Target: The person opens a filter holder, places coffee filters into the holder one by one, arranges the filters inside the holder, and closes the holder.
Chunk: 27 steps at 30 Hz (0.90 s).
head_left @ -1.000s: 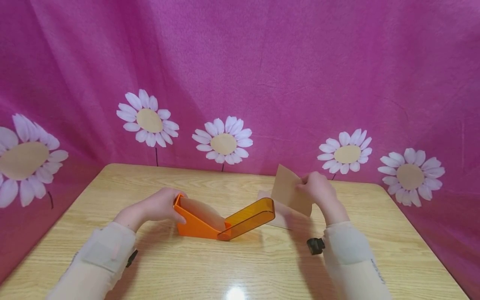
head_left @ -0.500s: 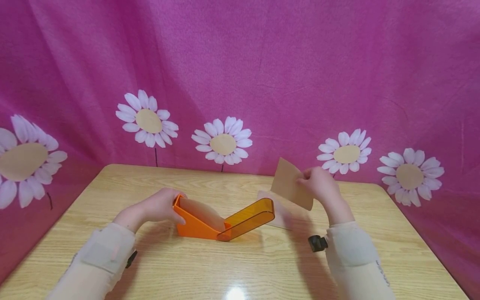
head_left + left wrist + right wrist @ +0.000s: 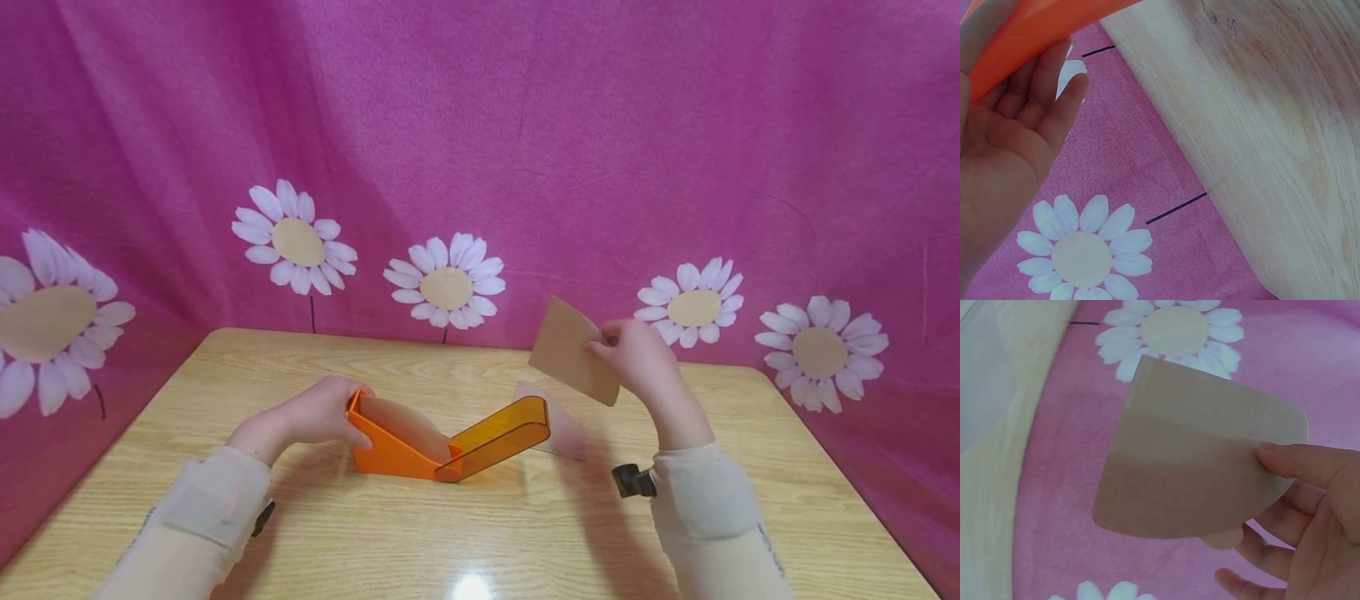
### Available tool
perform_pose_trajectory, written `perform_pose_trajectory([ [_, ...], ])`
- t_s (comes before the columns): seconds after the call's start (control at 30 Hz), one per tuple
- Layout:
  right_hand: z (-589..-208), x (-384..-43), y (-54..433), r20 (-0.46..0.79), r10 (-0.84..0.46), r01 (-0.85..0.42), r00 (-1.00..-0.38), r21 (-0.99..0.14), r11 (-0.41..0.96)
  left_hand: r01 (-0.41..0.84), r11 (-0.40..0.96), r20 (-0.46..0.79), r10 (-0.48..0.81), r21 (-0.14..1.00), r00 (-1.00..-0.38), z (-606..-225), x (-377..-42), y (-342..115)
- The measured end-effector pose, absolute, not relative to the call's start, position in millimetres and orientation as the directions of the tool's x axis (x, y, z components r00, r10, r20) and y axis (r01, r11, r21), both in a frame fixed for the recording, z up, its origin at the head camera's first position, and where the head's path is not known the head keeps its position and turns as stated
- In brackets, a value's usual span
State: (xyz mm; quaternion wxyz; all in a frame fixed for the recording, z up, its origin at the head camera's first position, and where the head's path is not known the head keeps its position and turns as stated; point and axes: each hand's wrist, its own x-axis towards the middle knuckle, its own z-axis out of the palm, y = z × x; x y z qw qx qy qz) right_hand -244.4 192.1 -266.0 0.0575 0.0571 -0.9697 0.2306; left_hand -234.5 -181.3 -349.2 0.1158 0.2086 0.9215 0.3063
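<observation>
On the table's middle sits an orange box (image 3: 393, 454) with a hinged, see-through amber lid (image 3: 498, 433) swung back to the right. A curved, pale translucent sheet (image 3: 401, 421) shows inside the box. My left hand (image 3: 326, 412) grips the box's taller left end; the left wrist view shows its fingers under the orange wall (image 3: 1029, 44). Thumb and fingers of my right hand (image 3: 637, 354) pinch a thin tan square card (image 3: 1191, 462) with rounded corners by its right edge. The card is held up and tilted over the back right of the table.
A pale translucent sheet (image 3: 558, 437) lies on the wooden table (image 3: 360, 542), partly behind the amber lid. Magenta cloth (image 3: 570, 150) printed with white daisies hangs behind the table and along both sides.
My right hand has risen with the tan card, which turns to show more of its flat face, uncovering more of the sheet below. The left hand and the box stay put.
</observation>
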Motion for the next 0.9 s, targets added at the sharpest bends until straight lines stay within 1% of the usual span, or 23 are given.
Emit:
perform_pose_trajectory([
  [0.2, -257.5, -239.4, 185.6, 0.182, -0.119, -0.189, -0.976, -0.437, 0.879, 0.324, 0.723, -0.080, 0.463, 0.610, -0.883, -349.4, -235.2, -181.3],
  [0.53, -245.4, -232.0, 173.1, 0.202, -0.150, -0.228, -0.968, -0.458, 0.859, 0.327, 0.718, -0.079, 0.468, 0.615, -0.880, -349.8, -235.9, -180.8],
  [0.73, -241.1, -227.9, 156.6, 0.220, -0.153, -0.241, -0.963, -0.464, 0.852, 0.341, 0.710, -0.068, 0.479, 0.616, -0.875, -347.7, -234.5, -180.5],
  [0.9, -241.1, -227.1, 141.2, 0.243, -0.167, -0.264, -0.956, -0.458, 0.849, 0.328, 0.714, -0.073, 0.467, 0.618, -0.881, -347.3, -233.9, -180.4],
])
